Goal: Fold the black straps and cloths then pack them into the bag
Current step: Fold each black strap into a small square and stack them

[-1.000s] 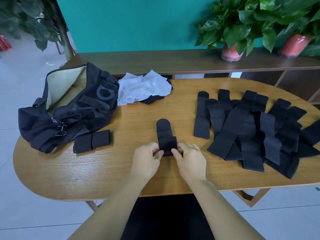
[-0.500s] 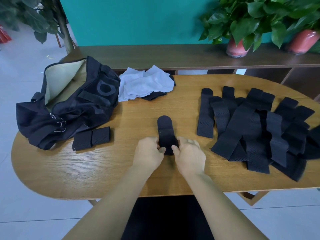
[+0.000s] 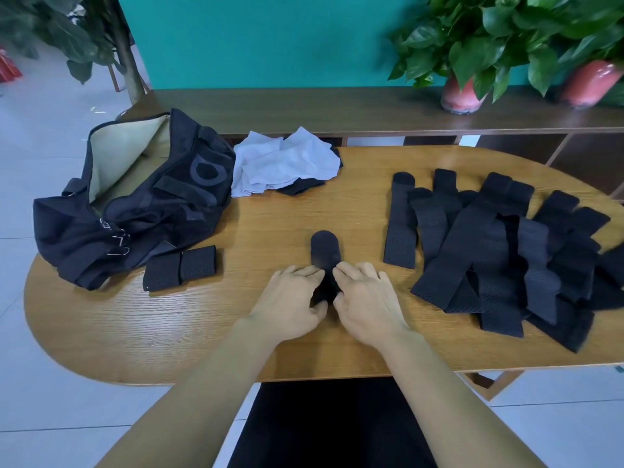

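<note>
Black strap (image 3: 324, 255) lay at frame centre, left hand (image 3: 290, 298) and right hand (image 3: 366, 298) pinching its near end mid-roll; springy fabric would likely unroll if either pinch slackened before reaching the bag (image 3: 135, 204), upper left.

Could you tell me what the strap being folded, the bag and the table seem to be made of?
The strap looks like matte black stretch fabric; the loose straps beside it show rows of small holes. The bag seems to be dark woven cloth with a beige lining. The table shows wood grain with a smooth finish, possibly veneer.
</note>
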The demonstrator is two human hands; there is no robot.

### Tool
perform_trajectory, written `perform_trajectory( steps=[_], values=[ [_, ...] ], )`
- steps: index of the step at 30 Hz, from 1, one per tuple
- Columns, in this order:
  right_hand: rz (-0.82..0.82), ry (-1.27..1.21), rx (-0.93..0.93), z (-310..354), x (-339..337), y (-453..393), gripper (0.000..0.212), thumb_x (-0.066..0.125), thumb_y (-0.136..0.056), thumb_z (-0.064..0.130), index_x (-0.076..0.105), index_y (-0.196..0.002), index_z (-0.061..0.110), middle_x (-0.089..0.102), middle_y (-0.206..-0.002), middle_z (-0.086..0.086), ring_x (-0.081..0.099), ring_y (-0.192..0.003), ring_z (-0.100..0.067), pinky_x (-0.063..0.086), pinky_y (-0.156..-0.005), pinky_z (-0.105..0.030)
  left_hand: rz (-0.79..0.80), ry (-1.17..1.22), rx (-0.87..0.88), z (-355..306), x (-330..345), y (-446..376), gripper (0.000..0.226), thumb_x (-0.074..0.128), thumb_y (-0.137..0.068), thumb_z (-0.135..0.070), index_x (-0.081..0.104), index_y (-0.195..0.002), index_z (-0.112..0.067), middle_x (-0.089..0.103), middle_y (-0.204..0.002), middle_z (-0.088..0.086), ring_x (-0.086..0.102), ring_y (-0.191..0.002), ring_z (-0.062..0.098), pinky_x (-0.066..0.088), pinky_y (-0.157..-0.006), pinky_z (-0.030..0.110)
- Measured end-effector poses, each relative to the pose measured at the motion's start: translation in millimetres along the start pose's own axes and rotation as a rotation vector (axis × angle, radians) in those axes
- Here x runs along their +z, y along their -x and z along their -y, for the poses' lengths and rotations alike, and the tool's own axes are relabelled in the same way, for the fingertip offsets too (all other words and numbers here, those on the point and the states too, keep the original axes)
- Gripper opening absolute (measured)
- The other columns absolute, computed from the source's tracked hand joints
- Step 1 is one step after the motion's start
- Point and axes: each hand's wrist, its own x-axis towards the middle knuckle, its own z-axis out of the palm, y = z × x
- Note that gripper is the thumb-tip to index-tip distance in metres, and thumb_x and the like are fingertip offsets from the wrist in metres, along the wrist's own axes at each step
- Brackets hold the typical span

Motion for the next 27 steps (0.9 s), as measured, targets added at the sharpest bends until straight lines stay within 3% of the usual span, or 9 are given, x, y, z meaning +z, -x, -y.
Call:
perform_trajectory(
  steps=[4,7,11,16,20,24,27],
  values=[
    [0.079,-0.102,-0.032,0,-9,17,0.052,0.047,-0.087,0.024,0.044,-0.139,0.016,0.039,-0.144,0.010,0.033,-0.125,-0.016,0.031,-0.096,-0.029,0.039,0.086,0.090,15,-2,10,0.063,0.063,-0.088,-0.031,0.042,-0.146,-0.015,0.041,-0.151,-0.001,0.034,-0.139,0.016,0.019,-0.115,0.024],
    [0.001,-0.195,-0.029,-1,0,30,0.052,0.049,-0.091,0.016,0.044,-0.142,0.019,0.043,-0.144,0.011,0.034,-0.130,-0.014,0.028,-0.100,-0.026,0.006,0.152,0.133,16,-1,22,0.058,0.064,-0.085,-0.023,0.050,-0.140,-0.012,0.049,-0.145,-0.001,0.042,-0.133,0.014,0.021,-0.110,0.014],
    [-0.156,-0.402,0.063,1,9,38,0.043,0.060,-0.086,0.003,0.062,-0.127,0.014,0.063,-0.124,0.004,0.050,-0.117,-0.019,0.038,-0.094,-0.030,-0.034,0.340,0.033,6,-3,33,0.048,0.058,-0.089,-0.019,0.055,-0.137,-0.021,0.064,-0.122,-0.008,0.052,-0.113,0.009,0.033,-0.101,0.016],
    [-0.125,-0.567,0.209,9,4,41,0.055,0.056,-0.081,0.001,0.056,-0.133,0.019,0.051,-0.111,0.011,0.045,-0.116,-0.010,0.037,-0.102,-0.029,-0.072,0.498,-0.083,4,0,28,0.037,0.053,-0.096,-0.024,0.056,-0.134,-0.024,0.067,-0.106,-0.007,0.062,-0.075,0.002,0.047,-0.074,0.015],
    [-0.229,-0.611,0.298,15,4,33,0.029,0.060,-0.089,0.008,0.065,-0.117,0.016,0.053,-0.091,0.015,0.050,-0.106,-0.014,0.042,-0.089,-0.029,-0.178,0.531,-0.178,5,8,19,0.015,0.059,-0.095,-0.023,0.063,-0.108,-0.019,0.070,-0.097,-0.007,0.065,-0.090,0.007,0.053,-0.083,0.032],
    [-0.265,-0.594,0.429,19,4,20,0.023,0.057,-0.095,0.017,0.067,-0.116,0.014,0.060,-0.092,0.006,0.052,-0.107,-0.017,0.041,-0.077,-0.026,-0.280,0.576,-0.283,0,14,9,0.020,0.063,-0.093,-0.021,0.067,-0.112,-0.016,0.071,-0.104,-0.004,0.064,-0.097,0.008,0.049,-0.085,0.022],
    [-0.236,-0.535,0.509,18,3,11,0.022,0.052,-0.098,0.024,0.067,-0.112,0.018,0.061,-0.094,0.004,0.050,-0.106,-0.015,0.039,-0.071,-0.027,-0.296,0.556,-0.318,-3,15,0,0.019,0.062,-0.094,-0.023,0.069,-0.109,-0.013,0.072,-0.101,-0.002,0.066,-0.093,0.011,0.052,-0.083,0.027]
  ],
)
